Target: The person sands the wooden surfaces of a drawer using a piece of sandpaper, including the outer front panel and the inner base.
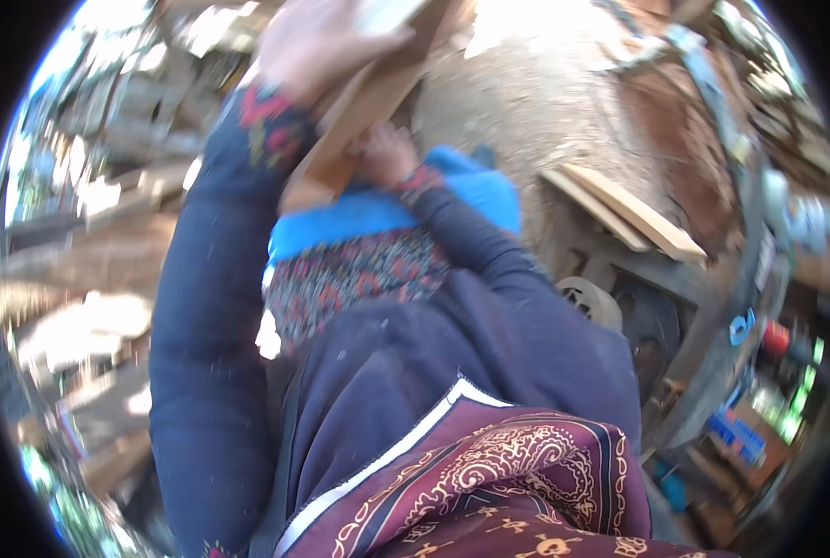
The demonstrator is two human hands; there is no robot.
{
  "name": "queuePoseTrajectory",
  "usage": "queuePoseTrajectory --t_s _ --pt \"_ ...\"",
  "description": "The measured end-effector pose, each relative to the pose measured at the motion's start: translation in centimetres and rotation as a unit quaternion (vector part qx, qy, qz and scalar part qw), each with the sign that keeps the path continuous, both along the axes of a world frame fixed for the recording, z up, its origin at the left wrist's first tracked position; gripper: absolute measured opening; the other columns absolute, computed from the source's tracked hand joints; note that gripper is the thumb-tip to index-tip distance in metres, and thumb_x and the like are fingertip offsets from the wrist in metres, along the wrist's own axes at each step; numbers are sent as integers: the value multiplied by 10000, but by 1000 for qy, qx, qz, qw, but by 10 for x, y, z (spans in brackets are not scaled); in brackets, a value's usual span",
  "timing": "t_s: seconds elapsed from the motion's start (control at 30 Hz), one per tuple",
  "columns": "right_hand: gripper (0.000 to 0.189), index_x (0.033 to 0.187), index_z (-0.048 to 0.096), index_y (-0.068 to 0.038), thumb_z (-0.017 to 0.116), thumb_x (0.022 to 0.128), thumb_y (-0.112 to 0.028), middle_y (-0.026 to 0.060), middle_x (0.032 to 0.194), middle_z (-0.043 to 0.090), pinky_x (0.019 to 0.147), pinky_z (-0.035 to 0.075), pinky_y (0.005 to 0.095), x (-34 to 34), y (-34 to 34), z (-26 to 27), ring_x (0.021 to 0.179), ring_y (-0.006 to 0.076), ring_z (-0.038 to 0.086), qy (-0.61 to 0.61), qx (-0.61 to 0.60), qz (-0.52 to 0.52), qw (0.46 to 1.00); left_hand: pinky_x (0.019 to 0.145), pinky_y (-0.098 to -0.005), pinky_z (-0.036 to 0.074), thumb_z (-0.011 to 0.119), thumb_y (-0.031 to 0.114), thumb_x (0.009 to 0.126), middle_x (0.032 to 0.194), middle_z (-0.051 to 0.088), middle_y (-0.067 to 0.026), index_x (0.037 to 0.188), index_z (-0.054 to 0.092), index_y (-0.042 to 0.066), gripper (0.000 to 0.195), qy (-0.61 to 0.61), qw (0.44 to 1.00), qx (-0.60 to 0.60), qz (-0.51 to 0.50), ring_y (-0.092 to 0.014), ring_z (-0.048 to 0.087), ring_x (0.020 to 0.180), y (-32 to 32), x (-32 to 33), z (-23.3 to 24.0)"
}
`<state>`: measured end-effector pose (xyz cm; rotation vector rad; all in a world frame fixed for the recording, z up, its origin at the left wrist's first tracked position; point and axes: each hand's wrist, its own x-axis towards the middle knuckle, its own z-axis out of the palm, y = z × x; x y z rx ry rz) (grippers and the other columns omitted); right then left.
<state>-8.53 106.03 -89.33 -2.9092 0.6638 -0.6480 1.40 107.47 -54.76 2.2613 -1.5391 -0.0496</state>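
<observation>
A long wooden board (369, 101) slants up and away in front of me, its near end above the blue cloth (317, 227) over my lap. My left hand (310, 52) grips the board near its far part, the thumb stretched across it. Lower down, on the board's right side, my right hand (387, 153) holds its edge with curled fingers. Motion blur softens both hands, and some fingers are hidden by the board. The far end of the board runs out of the top of the view.
Two short pieces of sawn wood (624, 209) lie to the right on the dusty ground (519, 104). A pale round fan-like housing (589, 300) sits by my right elbow. Beyond it runs a worn wooden beam (708, 349), with a cardboard box (763, 446) past it. Blurred timber (87, 251) lies at left.
</observation>
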Motion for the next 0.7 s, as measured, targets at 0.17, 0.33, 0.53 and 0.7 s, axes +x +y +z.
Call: queuePoseTrajectory --t_s 0.17,0.33,0.53,0.7 --pt "292 990 646 -123 491 883 -346 117 1214 586 896 387 442 6 30 -54 1161 265 521 0 -28 107 994 946 -460 457 712 517 724 1239 538 -244 1370 446 72 828 -68 998 -1 1 -408 553 1123 -3 27 -27" --pt "366 1119 638 -143 471 900 -384 54 1296 579 962 342 433 -13 37 -57 1238 209 475 -8 25 164 986 982 -448 430 710 475 740 1283 523 -255 1395 424 62 826 -56 998 25 -30 -400 518 1182 -18 2 -19" --pt "337 1157 624 -156 517 903 -350 27 1268 588 923 393 394 -5 26 -27 1187 195 525 5 12 139 990 945 -455 464 689 575 734 1213 562 -264 1343 473 36 841 -98 994 -28 -44 -417 562 1115 -10 39 -41" --pt "336 1234 578 -351 496 910 -378 37 1291 542 905 394 458 -5 -24 -26 1247 253 456 67 15 -13 998 930 -429 471 704 401 700 1158 573 -258 1300 496 -8 755 -32 999 29 1 -385 578 1084 -1 -6 3"
